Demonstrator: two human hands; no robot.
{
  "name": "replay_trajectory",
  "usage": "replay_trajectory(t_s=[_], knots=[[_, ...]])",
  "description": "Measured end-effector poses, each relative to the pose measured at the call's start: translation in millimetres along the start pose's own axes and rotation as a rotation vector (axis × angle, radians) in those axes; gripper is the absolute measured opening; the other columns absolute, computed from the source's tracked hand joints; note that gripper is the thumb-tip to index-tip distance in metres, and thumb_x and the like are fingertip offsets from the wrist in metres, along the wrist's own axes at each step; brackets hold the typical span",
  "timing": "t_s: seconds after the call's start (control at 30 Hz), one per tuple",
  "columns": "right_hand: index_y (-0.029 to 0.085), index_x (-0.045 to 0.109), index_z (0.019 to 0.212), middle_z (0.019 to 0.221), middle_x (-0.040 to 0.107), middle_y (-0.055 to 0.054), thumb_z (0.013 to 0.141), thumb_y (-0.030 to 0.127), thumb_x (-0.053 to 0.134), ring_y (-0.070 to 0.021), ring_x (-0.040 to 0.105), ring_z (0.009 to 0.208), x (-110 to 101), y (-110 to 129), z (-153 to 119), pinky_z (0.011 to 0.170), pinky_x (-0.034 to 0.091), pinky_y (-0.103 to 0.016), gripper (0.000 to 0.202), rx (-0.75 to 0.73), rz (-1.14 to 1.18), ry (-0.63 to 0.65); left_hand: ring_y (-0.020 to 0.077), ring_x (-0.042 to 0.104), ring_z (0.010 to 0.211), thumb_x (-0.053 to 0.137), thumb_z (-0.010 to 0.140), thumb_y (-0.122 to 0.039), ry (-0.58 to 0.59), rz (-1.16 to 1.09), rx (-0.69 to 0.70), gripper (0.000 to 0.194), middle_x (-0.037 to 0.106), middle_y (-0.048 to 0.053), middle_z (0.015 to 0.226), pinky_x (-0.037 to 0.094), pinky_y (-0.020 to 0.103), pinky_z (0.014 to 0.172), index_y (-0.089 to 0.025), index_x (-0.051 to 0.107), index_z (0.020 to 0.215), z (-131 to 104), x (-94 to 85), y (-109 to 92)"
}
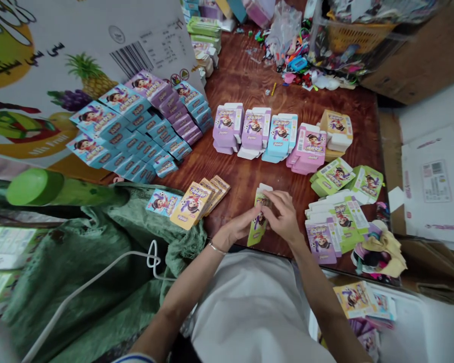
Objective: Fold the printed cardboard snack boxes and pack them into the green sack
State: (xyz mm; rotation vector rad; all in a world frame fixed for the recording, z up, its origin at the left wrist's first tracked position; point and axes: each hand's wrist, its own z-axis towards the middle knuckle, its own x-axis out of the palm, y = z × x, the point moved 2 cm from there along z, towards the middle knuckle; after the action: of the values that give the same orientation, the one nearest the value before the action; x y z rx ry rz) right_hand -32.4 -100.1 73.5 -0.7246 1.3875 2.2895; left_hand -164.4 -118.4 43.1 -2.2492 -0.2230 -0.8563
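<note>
A small green cardboard box [256,233] with a cartoon figure on it is between my two hands near the table's front edge. Its white flap shows at the far end. My left hand [241,225] grips the box from the left, fingers pressed along its side. From the right, my right hand [283,214] closes over its upper part, thumb and fingers together. Parts of the box are hidden under the fingers. Left of my hands lie fanned orange boxes [192,204] and a blue box [162,202], all flat. Flat green boxes [348,217] and purple boxes [321,241] lie to the right.
Rows of purple [229,123], blue [281,132] and pink boxes [308,146] with raised flaps stand ahead. A tall stack of closed boxes [136,131] rises at left before a large carton [98,30]. Small plastic trinkets [298,63] cover the far right. Green sacking [98,282] hangs at left.
</note>
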Motion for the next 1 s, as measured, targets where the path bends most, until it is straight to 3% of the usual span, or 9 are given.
replay_trajectory(t_s=[0.07,0.2,0.37,0.5,0.6,0.7,0.83,0.93,1.0], knots=[[0.022,0.07,0.105,0.092,0.068,-0.006,0.087,0.037,0.061,-0.02,0.061,0.094,-10,-3,2,0.089,0.05,-0.038,0.025,0.067,0.098,-0.026,0.0198,0.069,0.076,0.069,0.073,-0.063,0.062,-0.03,-0.06,0.059,0.073,0.011,0.085,0.052,0.029,0.069,-0.01,0.069,0.098,-3,2.3,-3],[0.021,0.062,0.12,0.117,0.063,-0.008,0.084,0.039,0.064,-0.02,0.06,0.11,-18,-7,-8,0.092,0.052,-0.035,0.04,0.301,0.195,-0.152,0.0205,0.069,0.078,0.077,0.067,-0.058,-0.014,-0.021,-0.013,0.064,0.073,0.012,0.092,0.053,0.031,0.074,-0.01,0.067,0.108,-1,8.3,-7],[0.019,0.067,0.107,0.097,0.072,-0.006,0.089,0.035,0.057,-0.0182,0.067,0.088,-6,0,-29,0.082,0.055,-0.031,0.027,0.303,0.099,-0.167,0.0249,0.063,0.106,0.067,0.078,-0.056,-0.301,0.419,0.42,0.069,0.065,0.015,0.121,0.049,0.035,0.092,-0.011,0.053,0.128,3,7.4,-14],[0.018,0.055,0.131,0.119,0.067,-0.012,0.088,0.035,0.056,-0.0206,0.065,0.104,1,4,-31,0.088,0.054,-0.033,0.046,0.299,0.125,-0.276,0.0198,0.043,0.134,0.047,0.093,-0.048,-0.243,0.674,0.605,0.072,0.031,0.012,0.155,0.038,0.029,0.107,-0.02,0.017,0.152,-6,12.3,-17],[0.018,0.061,0.12,0.11,0.069,-0.009,0.088,0.039,0.055,-0.0188,0.065,0.096,2,5,-23,0.082,0.053,-0.03,0.039,0.441,0.261,-0.295,0.0158,0.059,0.11,0.039,0.096,-0.05,-0.204,0.615,0.524,0.058,0.051,0.009,0.139,0.047,0.025,0.09,-0.023,0.027,0.147,-8,14.3,-15],[0.018,0.062,0.075,0.066,0.06,0.002,0.084,0.046,0.058,-0.0112,0.054,0.06,1,5,-15,0.055,0.045,-0.022,0.029,0.539,0.391,-0.186,0.0137,0.059,0.076,0.035,0.095,-0.058,-0.32,0.56,0.465,0.049,0.064,0.003,0.095,0.047,0.023,0.069,-0.018,0.053,0.118,-5,12.5,-14],[0.019,0.045,0.048,0.046,0.039,0.007,0.08,0.05,0.061,-0.007,0.037,0.046,-2,0,-11,0.046,0.034,-0.021,0.047,0.529,0.327,-0.114,0.0211,0.06,0.087,0.02,0.092,-0.067,-0.36,0.801,0.493,0.067,0.063,0.01,0.093,0.048,0.032,0.078,-0.014,0.061,0.093,-9,12.2,-24],[0.016,0.07,0.084,0.07,0.065,0.0,0.079,0.045,0.065,-0.011,0.056,0.061,-5,-5,-14,0.061,0.047,-0.023,0.03,0.514,0.165,-0.396,0.0332,0.039,0.134,0.045,0.08,-0.075,-0.268,1.215,0.713,0.084,0.041,0.024,0.142,0.033,0.046,0.107,-0.011,0.043,0.136,-16,16.6,-31],[0.015,0.066,0.115,0.093,0.072,-0.006,0.08,0.043,0.065,-0.0134,0.063,0.072,-4,-5,-18,0.069,0.052,-0.026,0.044,0.542,0.116,-0.574,0.034,0.024,0.144,0.061,0.077,-0.063,-0.265,1.479,0.774,0.101,0.028,0.025,0.152,0.019,0.052,0.114,-0.011,0.016,0.15,-18,18.6,-27]])
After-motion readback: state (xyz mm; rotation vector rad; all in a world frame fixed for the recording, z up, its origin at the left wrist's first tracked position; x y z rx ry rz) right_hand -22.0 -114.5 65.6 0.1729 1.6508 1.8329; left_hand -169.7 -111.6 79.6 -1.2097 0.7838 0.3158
